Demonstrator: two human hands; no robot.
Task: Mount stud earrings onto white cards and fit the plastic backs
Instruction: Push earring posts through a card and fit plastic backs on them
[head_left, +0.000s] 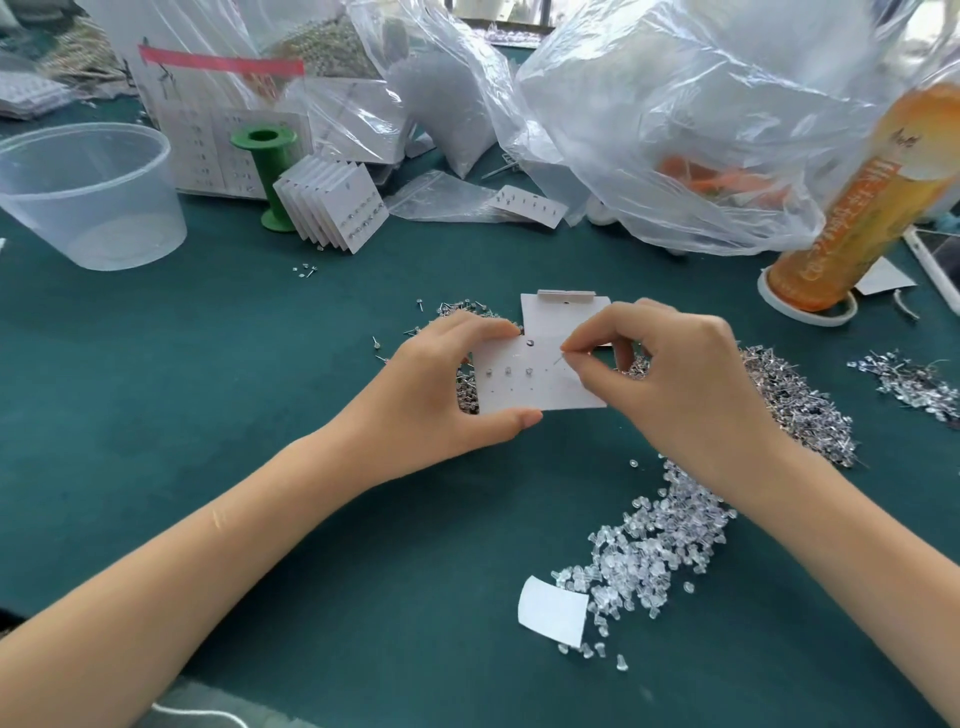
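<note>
In the middle of the green table (260, 395), the left hand (441, 384) holds a white card (540, 384) up off the cloth, with the thumb under its near edge and the curled fingers on its far edge. I think it holds the card this way so the card stays flat and does not wobble. The right hand (670, 374) pinches one stud earring (560, 358) between thumb and first finger, right at the card's right side. The thin pin is the long part of the earring, and it points left and a little down, toward the card. I think this is so the pin can go into one of the small holes. Three earrings already sit in a row on the card, and more holes wait. The card faces up at the person, its hanging tab away from them. A pile of loose earrings (800, 400) lies near the right hand, so it is easy to grab the next one. The clear plastic backs (654, 545) lie in a heap closer to the person, ready for later.
</note>
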